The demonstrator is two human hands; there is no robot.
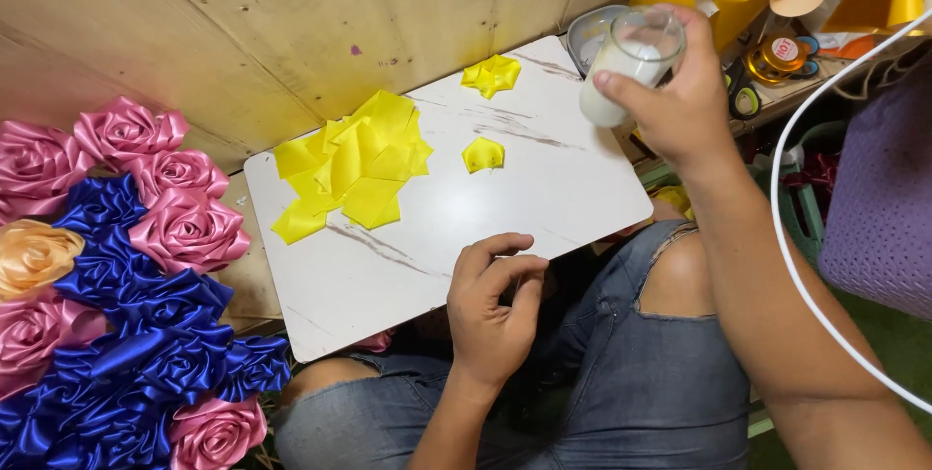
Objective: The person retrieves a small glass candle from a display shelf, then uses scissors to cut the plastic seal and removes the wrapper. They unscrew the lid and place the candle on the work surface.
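At far left lies a heap of satin ribbon roses, pink, royal blue and one peach, beside a small white tabletop resting across the person's knees. On the tabletop sits a loose pile of yellow ribbon squares, then two folded yellow petals, one near the middle and one toward the far edge. The left hand rests at the near edge of the tabletop, fingers curled loosely inward with thumb and forefinger close together; whether they pinch anything cannot be told. Further right, the right hand is raised above the tabletop's far right corner, fingers wrapped firmly around a clear glass holding a white candle. The work appears to be at the petal-folding stage, with the candle being positioned; setting it upright within easy reach would seem the likely need
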